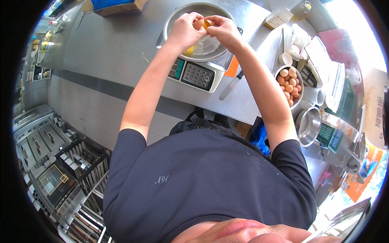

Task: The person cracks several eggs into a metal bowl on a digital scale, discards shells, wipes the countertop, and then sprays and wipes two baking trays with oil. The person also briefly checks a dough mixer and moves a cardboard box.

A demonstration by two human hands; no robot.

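Note:
Above a wide steel bowl [166, 29], a brown egg [199, 24] is cracked and parted, with yellow yolk showing in the gap. My left hand [186, 30] pinches one side of its shell. The other side of the same shell is between the fingers of my right hand [225, 32]. Inside the bowl lie an egg yolk [189, 50] and clear liquid. The bowl rests on the platform of a digital kitchen scale [198, 76], whose keypad faces me. Part of the bowl's inside is hidden by my hands.
Right of my right forearm stands a bowl of several brown eggs [288, 88]. A broad-bladed spatula or knife [231, 86] lies near the steel table's [115, 45] front edge. An empty metal bowl [308, 126], a small white cup [285, 58] and an oil bottle [301, 10] are further right.

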